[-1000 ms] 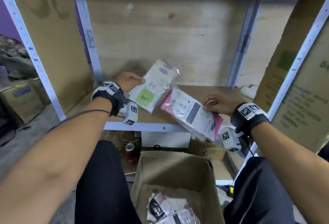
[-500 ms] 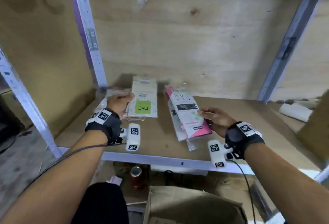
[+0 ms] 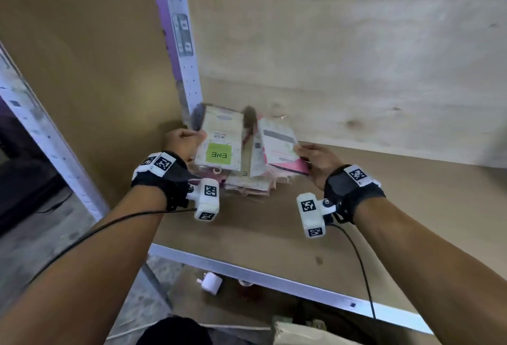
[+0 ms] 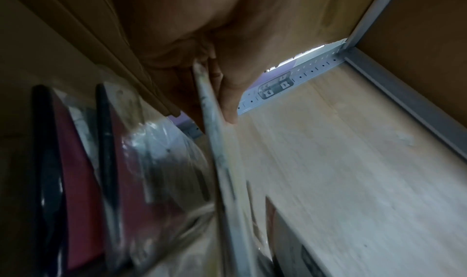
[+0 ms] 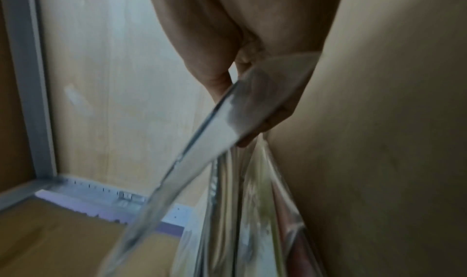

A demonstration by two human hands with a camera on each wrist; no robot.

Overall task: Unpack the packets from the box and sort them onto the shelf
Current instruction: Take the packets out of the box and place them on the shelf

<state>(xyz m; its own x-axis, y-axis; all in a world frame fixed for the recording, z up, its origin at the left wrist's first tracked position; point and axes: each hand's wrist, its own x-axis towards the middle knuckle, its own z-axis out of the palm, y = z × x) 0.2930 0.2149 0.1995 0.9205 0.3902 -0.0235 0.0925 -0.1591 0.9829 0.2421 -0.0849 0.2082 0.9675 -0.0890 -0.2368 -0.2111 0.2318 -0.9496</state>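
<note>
On the wooden shelf (image 3: 384, 207), in its back left corner, lies a stack of packets (image 3: 247, 183). My left hand (image 3: 184, 141) pinches the left edge of a beige packet with a green ENE label (image 3: 220, 141); the left wrist view shows that beige packet (image 4: 222, 161) edge-on between thumb and fingers. My right hand (image 3: 315, 162) grips the right edge of a white and pink packet (image 3: 279, 150), held tilted over the stack; in the right wrist view this packet (image 5: 227, 117) bends between thumb and fingers. A corner of the cardboard box (image 3: 296, 332) shows below the shelf.
A perforated metal upright (image 3: 181, 51) stands right behind the packets, and plywood walls close the back and left. The shelf's metal front rail (image 3: 274, 281) crosses below my wrists. A white plug (image 3: 211, 284) and a red can (image 3: 248, 289) lie under the shelf.
Both hands have carried their packets further in, to the back left corner over the stack. The head view has moved closer and the box has mostly dropped out of sight.
</note>
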